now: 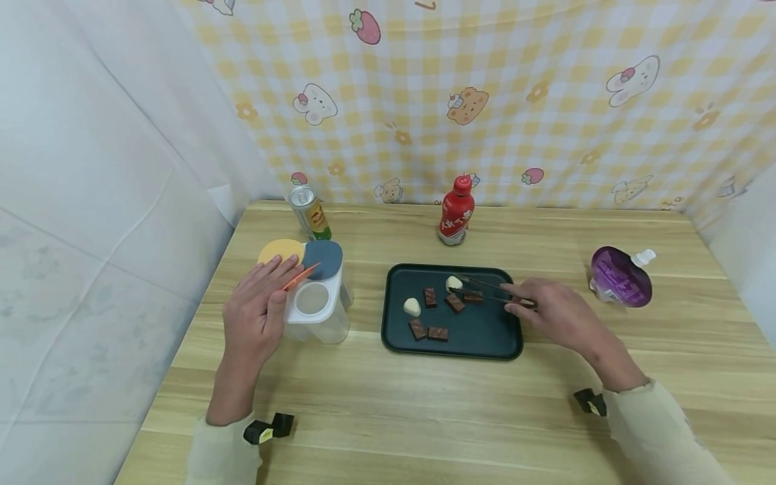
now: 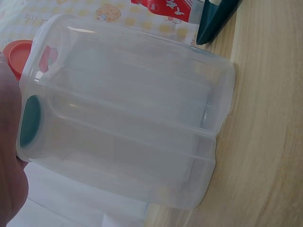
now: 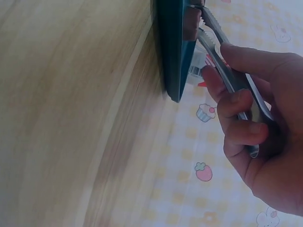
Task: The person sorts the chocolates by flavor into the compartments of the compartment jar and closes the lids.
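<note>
My left hand (image 1: 257, 303) rests on a clear storage box (image 1: 330, 327) with coloured lids, its fingers stretched over the yellow lid (image 1: 281, 250). Beside the thumb and index finger, an orange lid (image 1: 303, 275) stands tipped up, and the round opening near it is uncovered. The left wrist view also shows a green lid (image 2: 31, 120) near the palm. My right hand (image 1: 554, 313) grips metal tongs (image 3: 232, 78), with their tips about a small white lump (image 1: 453, 283) on a dark tray (image 1: 485, 340). Another white lump (image 1: 412, 307) and several chocolate pieces (image 1: 438, 333) lie there.
A drink can (image 1: 310, 214) stands behind the box. Behind the tray is a red bottle (image 1: 457, 210). To the right lies a purple pouch (image 1: 621, 276) with a white cap. A patterned curtain (image 1: 424, 101) hangs along the table's back edge.
</note>
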A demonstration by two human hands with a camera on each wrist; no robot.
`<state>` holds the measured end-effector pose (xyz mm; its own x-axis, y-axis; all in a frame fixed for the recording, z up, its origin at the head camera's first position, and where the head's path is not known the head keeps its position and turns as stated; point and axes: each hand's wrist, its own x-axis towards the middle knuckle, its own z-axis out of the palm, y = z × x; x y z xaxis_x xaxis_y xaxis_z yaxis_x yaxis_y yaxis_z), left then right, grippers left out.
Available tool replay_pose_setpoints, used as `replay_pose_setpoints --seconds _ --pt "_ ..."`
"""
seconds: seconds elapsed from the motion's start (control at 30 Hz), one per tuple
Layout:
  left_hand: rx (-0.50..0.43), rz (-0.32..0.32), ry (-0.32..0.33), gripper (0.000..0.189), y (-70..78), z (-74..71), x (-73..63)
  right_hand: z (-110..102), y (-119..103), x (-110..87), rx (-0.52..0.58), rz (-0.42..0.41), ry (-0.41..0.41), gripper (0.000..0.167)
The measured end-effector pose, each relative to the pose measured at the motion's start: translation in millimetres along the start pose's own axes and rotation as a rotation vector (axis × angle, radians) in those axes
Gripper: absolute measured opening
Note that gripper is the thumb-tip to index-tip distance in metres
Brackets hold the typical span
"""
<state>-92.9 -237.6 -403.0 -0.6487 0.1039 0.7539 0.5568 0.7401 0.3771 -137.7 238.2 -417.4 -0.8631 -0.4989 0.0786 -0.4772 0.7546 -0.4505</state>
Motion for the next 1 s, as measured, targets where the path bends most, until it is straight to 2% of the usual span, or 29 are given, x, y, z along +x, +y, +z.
replay_pose_setpoints --seconds 0.33,0.73,1.0 --pt "-0.006 0.009 0.010 0.064 -0.3 0.3 -0.1 -1.3 -7.3 3.4 0.005 0.051 -0.015 0.032" --pt "-0.004 0.016 0.016 0.063 -0.2 0.6 0.0 1.0 -8.2 4.0 -0.022 0.024 0.016 0.033" --pt "0.003 0.010 0.010 0.063 0.4 0.0 0.3 2.8 -7.6 3.4 -0.057 -0.029 0.066 0.030"
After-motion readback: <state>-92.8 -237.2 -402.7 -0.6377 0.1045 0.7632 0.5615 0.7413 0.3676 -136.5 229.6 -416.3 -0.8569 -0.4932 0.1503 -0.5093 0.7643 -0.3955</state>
